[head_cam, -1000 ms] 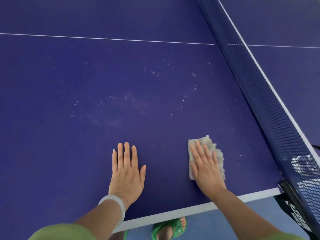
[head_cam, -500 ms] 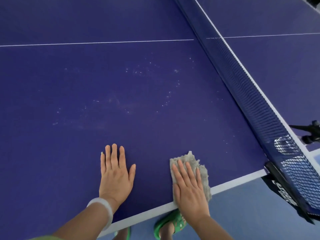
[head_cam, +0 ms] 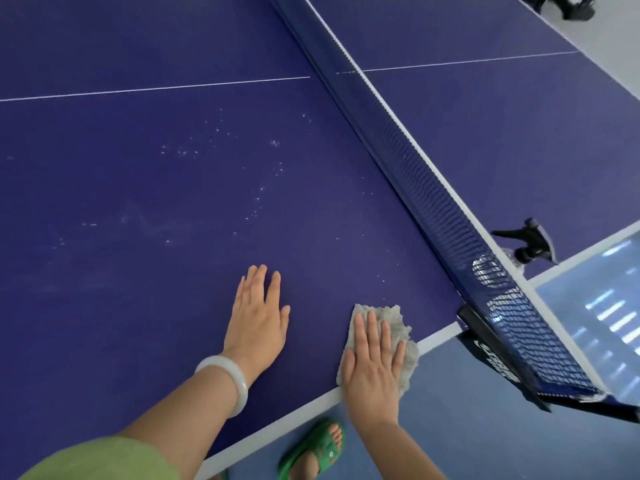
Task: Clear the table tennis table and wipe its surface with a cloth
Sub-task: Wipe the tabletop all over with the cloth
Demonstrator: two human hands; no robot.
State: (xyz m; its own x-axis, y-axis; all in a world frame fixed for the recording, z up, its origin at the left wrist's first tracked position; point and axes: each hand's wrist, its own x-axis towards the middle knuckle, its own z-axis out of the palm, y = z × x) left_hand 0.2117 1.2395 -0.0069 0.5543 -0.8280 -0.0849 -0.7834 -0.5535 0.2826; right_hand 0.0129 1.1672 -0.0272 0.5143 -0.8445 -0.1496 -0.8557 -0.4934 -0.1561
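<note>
While the right hand [head_cam: 375, 368] lies flat with its fingers straight and close together, it presses down on a shaggy grey wiping cloth [head_cam: 398, 323] at the near edge of the dark blue table tennis table [head_cam: 138, 174]. No finger curls around the fabric; the open palm alone pins it. The cloth sits under the palm and fingers, showing as a ragged fringe past the fingertips and along the hand's right side. Its lower right part reaches over the white border line [head_cam: 277, 420] and juts beyond the table edge, as does the heel of the hand.

Just to the left, apart from the cloth, the left hand [head_cam: 258, 320] rests palm down on the bare surface, fingers extended and slightly spread, holding nothing. A pale white bangle [head_cam: 228, 379] circles that wrist, and a green sleeve [head_cam: 104, 459] shows at the bottom corner.

Small white specks [head_cam: 263, 188] dot the blue top ahead of both hands. To the right, the dark blue mesh net [head_cam: 415, 161] runs diagonally, its black clamp [head_cam: 485, 337] gripping the table edge near the cloth. Beyond the net stands a black trigger spray top [head_cam: 530, 240]. Below the table edge, a foot in a green sandal [head_cam: 315, 452] stands on the blue floor.
</note>
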